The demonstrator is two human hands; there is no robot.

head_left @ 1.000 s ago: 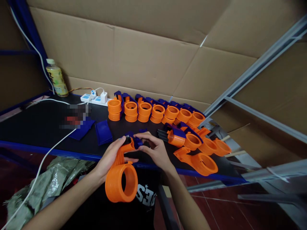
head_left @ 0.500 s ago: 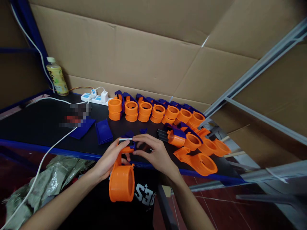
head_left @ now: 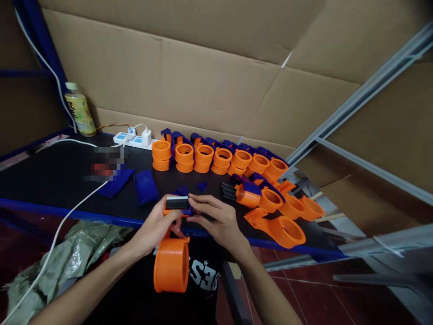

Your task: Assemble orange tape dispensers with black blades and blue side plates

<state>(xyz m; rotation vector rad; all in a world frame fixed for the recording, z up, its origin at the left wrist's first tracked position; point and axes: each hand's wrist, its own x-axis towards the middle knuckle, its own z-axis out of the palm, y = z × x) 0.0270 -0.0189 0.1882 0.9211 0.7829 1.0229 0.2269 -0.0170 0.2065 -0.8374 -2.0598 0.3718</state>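
Observation:
My left hand (head_left: 155, 228) is wrapped round the upper part of an orange tape dispenser (head_left: 171, 266), whose round hub hangs down over my lap. At its top end a black roller (head_left: 177, 204) lies below a white toothed blade strip (head_left: 177, 197). The thumb and fingers of my right hand (head_left: 218, 219) pinch the dispenser's right side, where a small blue end piece (head_left: 190, 210) shows between them. Behind my hands, a small blue plastic piece (head_left: 202, 186) lies on the black table (head_left: 47, 176).
Several orange-and-blue tape dispensers (head_left: 204, 158) stand in a row at the back, with more orange ones (head_left: 292, 231) at the right. Black rollers (head_left: 229, 191) lie beside them. Blue flat pieces (head_left: 146, 186), a power strip (head_left: 135, 139), a bottle (head_left: 81, 110) and a white cable (head_left: 81, 202) are on the left.
The dispenser's top has tilted so that the black roller and blade strip now face me. My right fingers have closed in against its right side.

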